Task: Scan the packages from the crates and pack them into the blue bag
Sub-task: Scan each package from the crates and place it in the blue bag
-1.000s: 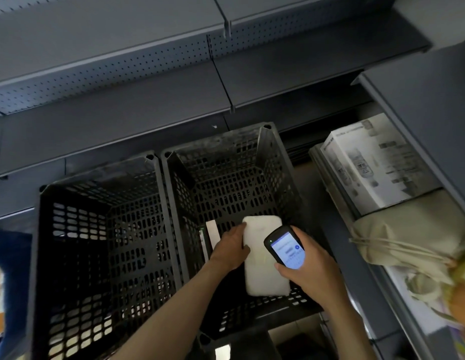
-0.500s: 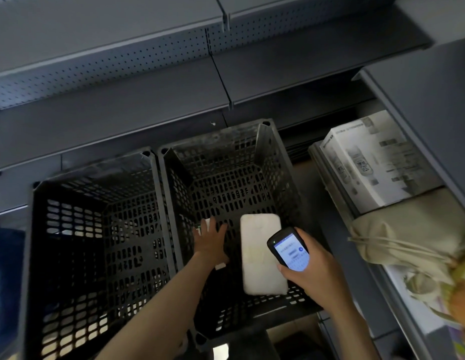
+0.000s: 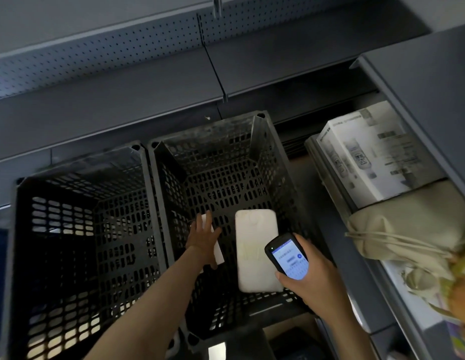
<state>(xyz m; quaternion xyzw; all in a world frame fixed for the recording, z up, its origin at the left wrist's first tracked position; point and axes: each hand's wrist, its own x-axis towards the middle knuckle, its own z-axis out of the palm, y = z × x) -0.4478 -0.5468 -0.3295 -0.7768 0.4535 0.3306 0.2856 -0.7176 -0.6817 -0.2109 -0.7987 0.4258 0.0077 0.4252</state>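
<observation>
Two black crates are standing side by side below grey shelving: a left crate (image 3: 70, 229) and a right crate (image 3: 226, 178).

1. A large white package (image 3: 254, 250) is lying flat on the floor of the right crate.
2. A narrow white package (image 3: 219, 252) is lying just beside it, on its left.
3. The left hand (image 3: 203, 239) is resting on the narrow package with fingers spread.
4. The right hand (image 3: 312, 279) is gripping a handheld scanner (image 3: 287, 258) over the large package's near corner; its screen is glowing.

A white box (image 3: 377, 152) and a beige cloth bag (image 3: 408, 229) are sitting on the right-hand shelf.
</observation>
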